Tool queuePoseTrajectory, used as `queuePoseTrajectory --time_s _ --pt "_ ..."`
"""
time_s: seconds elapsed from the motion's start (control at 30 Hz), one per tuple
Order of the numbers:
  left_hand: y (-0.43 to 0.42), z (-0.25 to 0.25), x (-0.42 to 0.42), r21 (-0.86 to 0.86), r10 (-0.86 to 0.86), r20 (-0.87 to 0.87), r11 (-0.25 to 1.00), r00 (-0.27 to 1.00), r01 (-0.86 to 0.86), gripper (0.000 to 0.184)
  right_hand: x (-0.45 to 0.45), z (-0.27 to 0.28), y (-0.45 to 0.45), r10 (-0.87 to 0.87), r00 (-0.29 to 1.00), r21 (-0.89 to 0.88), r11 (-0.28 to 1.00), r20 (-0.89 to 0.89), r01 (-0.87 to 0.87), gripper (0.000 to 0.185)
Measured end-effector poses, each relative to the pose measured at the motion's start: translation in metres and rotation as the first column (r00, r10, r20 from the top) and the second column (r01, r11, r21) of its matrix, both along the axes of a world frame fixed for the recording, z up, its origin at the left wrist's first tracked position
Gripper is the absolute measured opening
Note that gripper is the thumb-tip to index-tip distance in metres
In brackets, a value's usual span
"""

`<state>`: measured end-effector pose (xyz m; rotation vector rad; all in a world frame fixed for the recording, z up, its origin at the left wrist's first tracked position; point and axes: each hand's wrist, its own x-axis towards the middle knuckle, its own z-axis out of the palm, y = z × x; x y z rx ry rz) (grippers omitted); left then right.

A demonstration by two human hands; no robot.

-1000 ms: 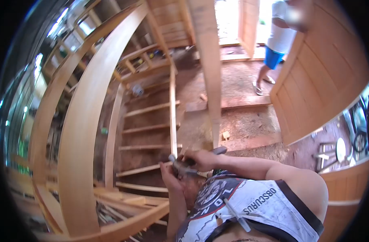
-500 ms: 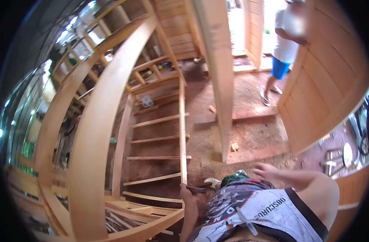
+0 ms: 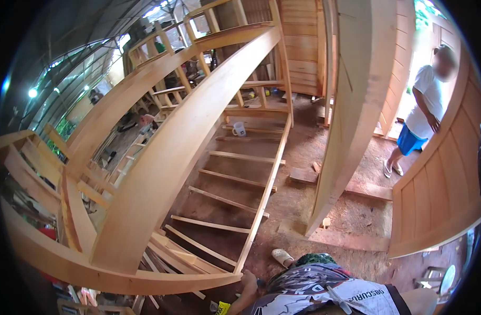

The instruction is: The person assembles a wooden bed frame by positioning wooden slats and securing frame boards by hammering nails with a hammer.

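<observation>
My left hand (image 3: 247, 284) is at the near corner of a slatted wooden frame (image 3: 265, 205), against the end of its long side rail. Its fingers look closed, with a small dark object (image 3: 260, 284) beside them that is too unclear to name. Thin cross slats run from the rail toward a wide curved wooden board (image 3: 183, 152). Beneath the hand, a curved front rail (image 3: 146, 282) meets the same corner. My right hand is out of view; only part of the upper arm shows at the lower right edge.
A tall wooden post (image 3: 356, 105) stands to the right of the frame. Beyond it, another person (image 3: 427, 100) stands beside a large wooden panel (image 3: 442, 173). A white mug (image 3: 239, 129) sits at the frame's far end. A round white-topped stool (image 3: 447, 279) is at lower right.
My view has swung left and tilted up, so the frame appears farther right. My left hand is now lower, by the frame's corner. My right hand has left the view.
</observation>
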<state>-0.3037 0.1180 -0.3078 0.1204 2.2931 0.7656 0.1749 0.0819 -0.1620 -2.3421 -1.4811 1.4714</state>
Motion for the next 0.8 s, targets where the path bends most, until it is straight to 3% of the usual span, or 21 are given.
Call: queuePoseTrajectory --time_s 0.07,0.2,0.37,0.5,0.57,0.63,0.67,0.73,0.77,0.8 --pt "-0.011 -0.011 -0.005 -0.136 -0.110 0.015 0.984 0.994 0.111 0.064 -0.007 0.000 0.017 0.029 1.000 0.013 0.999 0.002 -0.029 0.045" --pt "-0.029 0.005 -0.002 -0.016 -0.083 0.074 0.996 0.994 0.085 0.063 -0.015 0.000 0.044 0.074 0.997 0.023 0.997 0.009 -0.074 0.044" --pt "-0.029 0.012 -0.012 -0.252 -0.310 0.028 0.918 0.950 0.307 0.065 -0.017 0.001 0.065 0.087 0.996 0.028 0.996 0.033 -0.088 0.042" --pt "-0.035 -0.009 -0.027 -0.068 -0.363 0.124 0.925 0.923 0.373 0.064 -0.015 0.004 0.067 0.084 0.995 0.048 0.995 0.050 -0.086 0.041" --pt "-0.032 -0.002 -0.030 -0.145 -0.517 0.013 0.846 0.856 0.513 0.060 -0.012 0.006 0.061 0.077 0.996 0.094 0.992 0.054 -0.082 0.040" --pt "-0.032 -0.020 -0.039 -0.025 -0.561 0.038 0.827 0.827 0.562 0.060 -0.007 0.011 0.048 0.081 0.995 0.171 0.981 0.051 -0.089 0.039" --pt "-0.033 -0.048 -0.043 0.089 -0.583 -0.032 0.808 0.812 0.583 0.060 -0.008 0.015 0.046 0.089 0.995 0.216 0.972 0.049 -0.097 0.039" --pt "-0.032 -0.085 -0.055 0.013 -0.663 0.042 0.748 0.747 0.664 0.061 -0.016 0.028 0.052 0.113 0.992 0.288 0.950 0.050 -0.123 0.039" --pt "-0.029 -0.047 -0.047 -0.011 -0.714 -0.015 0.700 0.700 0.714 0.061 -0.024 0.036 0.064 0.130 0.990 0.303 0.943 0.054 -0.140 0.038" --pt "-0.023 -0.027 -0.047 -0.094 -0.757 0.062 0.644 0.650 0.759 0.063 -0.042 0.049 0.084 0.110 0.992 0.285 0.951 0.060 -0.122 0.041"
